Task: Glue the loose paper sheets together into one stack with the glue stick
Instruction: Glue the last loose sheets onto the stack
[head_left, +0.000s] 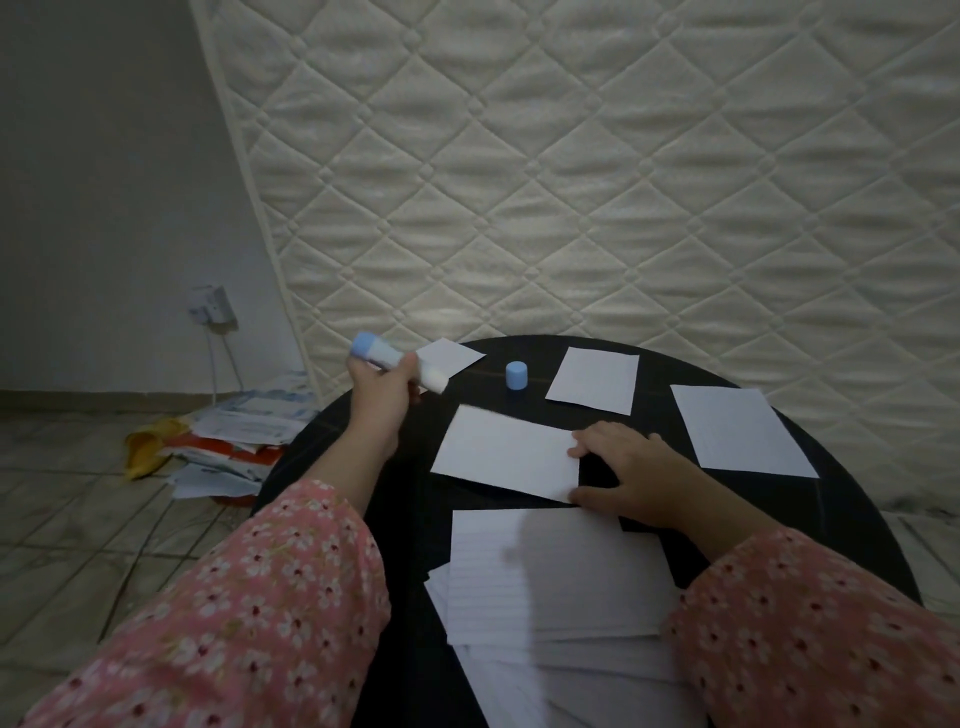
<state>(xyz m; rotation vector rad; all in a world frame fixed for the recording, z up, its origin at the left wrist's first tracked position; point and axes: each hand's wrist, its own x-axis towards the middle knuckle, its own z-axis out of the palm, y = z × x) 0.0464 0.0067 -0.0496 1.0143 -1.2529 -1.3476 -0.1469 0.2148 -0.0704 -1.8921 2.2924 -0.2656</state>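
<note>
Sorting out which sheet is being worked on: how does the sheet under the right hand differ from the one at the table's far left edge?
The middle sheet is larger and pinned at its right edge by the right hand; the far-left sheet is smaller, untouched, and pokes past the table edge beside the left hand holding the glue stick. Both are white and lie flat.

A quilted cream mattress (597, 182) is propped upright behind a round black table (841, 499). To the left, a wall socket (210, 304) with a white cable is seen on the grey wall. Below it, scattered printed papers (244, 431) and a yellow object (148, 447) are spread on the tiled floor (67, 545)
</note>
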